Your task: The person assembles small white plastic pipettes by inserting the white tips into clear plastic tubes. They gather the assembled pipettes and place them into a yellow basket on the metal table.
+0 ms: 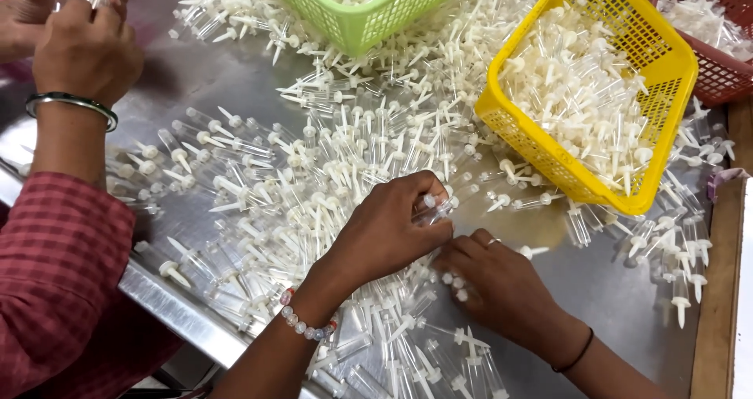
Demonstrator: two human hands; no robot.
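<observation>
Head view: your left hand [384, 230] is curled, pinching a small clear tube with a white plug [438, 207] between thumb and fingertips, just above the steel table [612, 305]. Your right hand [498, 281] lies knuckles-up beside it, fingers folded over a few white-capped pieces [457, 287] at its fingertips; whether it truly pinches one I cannot tell. The held tube sits between your two hands, near the lower corner of the yellow basket [667, 93]. Its long axis appears to run from lower left to upper right, white end toward the basket, though your fingers hide most of it. Risks, in my judgement: the grip is at the tip only, so a slippery tube could twist out and drop into the loose tubes [314, 163] scattered all round, where it would be lost among the others. Your wrists hover over that heap; a sweep of the beaded bracelet [302, 320] could roll pieces toward the table edge [172, 309]. A co-worker's hands [78, 46] hold a bundle of tubes at upper left, well apart from yours. A green basket [369, 7] and a red basket [714, 46] stand further off.
</observation>
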